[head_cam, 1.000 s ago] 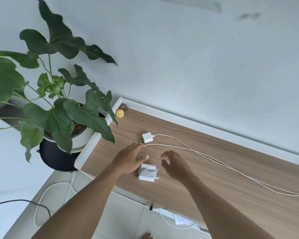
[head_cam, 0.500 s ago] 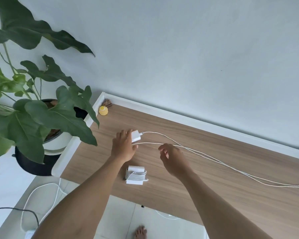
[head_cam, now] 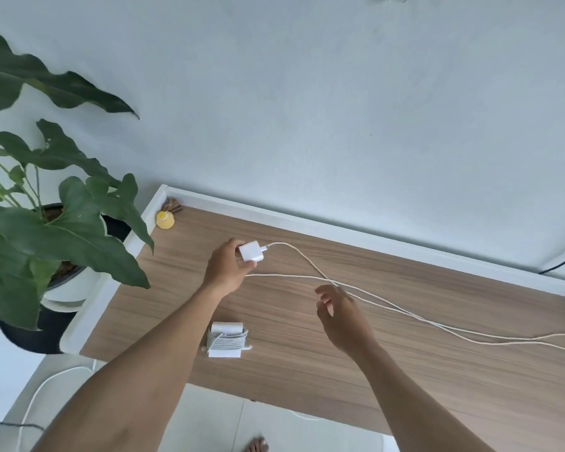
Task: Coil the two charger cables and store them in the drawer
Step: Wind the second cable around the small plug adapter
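Observation:
My left hand (head_cam: 224, 270) grips a small white charger plug (head_cam: 250, 251) just above the wooden desk top (head_cam: 307, 370). Its long white cable (head_cam: 405, 313) runs loose across the desk in two strands toward the right edge of view. My right hand (head_cam: 340, 313) hovers open over the strands, fingers loosely spread, holding nothing. A second white charger with its cable wound round it (head_cam: 227, 340) lies on the desk near the front edge, between my forearms. No drawer shows in view.
A small yellow object (head_cam: 165, 219) and a brown tuft sit in the desk's back left corner by the white raised rim (head_cam: 340, 228). A big potted plant (head_cam: 56, 230) stands left of the desk. A white cord lies on the floor at lower left (head_cam: 43, 386).
My left hand reached to the plug, closed round it and lifted it. My right hand moved right along the cable and opened.

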`<state>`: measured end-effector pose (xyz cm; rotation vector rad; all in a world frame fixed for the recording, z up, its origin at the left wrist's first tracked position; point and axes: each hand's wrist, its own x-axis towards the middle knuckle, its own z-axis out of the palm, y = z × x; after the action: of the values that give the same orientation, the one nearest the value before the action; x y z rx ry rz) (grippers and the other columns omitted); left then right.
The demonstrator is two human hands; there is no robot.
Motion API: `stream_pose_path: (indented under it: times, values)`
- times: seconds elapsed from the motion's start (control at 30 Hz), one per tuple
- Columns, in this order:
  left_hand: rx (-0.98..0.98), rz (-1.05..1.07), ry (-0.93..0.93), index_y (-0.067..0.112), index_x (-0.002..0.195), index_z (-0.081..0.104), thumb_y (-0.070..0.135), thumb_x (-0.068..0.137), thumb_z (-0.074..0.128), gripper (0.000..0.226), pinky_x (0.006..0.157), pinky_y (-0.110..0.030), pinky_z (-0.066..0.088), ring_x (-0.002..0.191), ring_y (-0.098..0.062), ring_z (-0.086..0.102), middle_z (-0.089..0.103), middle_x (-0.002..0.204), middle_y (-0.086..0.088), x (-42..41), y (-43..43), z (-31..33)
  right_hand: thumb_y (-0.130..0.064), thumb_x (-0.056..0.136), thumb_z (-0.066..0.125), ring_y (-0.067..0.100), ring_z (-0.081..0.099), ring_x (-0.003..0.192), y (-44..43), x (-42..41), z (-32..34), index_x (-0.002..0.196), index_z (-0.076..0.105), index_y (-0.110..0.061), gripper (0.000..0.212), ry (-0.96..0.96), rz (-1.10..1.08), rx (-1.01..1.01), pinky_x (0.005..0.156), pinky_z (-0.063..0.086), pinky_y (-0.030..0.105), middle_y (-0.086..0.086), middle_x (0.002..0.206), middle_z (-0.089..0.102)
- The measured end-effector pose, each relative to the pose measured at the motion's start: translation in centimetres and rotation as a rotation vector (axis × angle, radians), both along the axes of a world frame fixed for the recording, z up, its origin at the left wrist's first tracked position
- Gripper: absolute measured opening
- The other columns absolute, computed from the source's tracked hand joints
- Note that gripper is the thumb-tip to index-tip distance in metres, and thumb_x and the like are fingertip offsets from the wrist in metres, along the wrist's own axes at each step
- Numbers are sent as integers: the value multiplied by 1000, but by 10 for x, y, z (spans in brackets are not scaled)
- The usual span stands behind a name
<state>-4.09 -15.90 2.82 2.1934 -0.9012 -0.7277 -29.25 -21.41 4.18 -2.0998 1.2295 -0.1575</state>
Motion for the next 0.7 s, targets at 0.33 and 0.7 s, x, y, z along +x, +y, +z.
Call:
stream_pose_path:
  times: [0.33, 0.7]
  values:
    - [-229, -441, 481, 24, 112, 64, -10, 75, 69, 50, 79, -24, 54, 89, -17, 63, 65, 98, -3, -126, -47, 126, -34, 96, 42, 27, 36, 124, -24, -68, 60, 142, 38, -22, 48, -205, -187, -259, 104, 31, 39, 5, 139, 39]
    - [-344, -304, 759, 17, 123, 59, 4, 92, 61, 33, 74, -36, 57, 86, -28, 64, 58, 100, -15, -261, -45, 206, -28, 99, 42, 17, 53, 77, -22, -167, 125, 93, 58, -19, 19, -460, -134, -284, 68, 41, 34, -3, 84, 64]
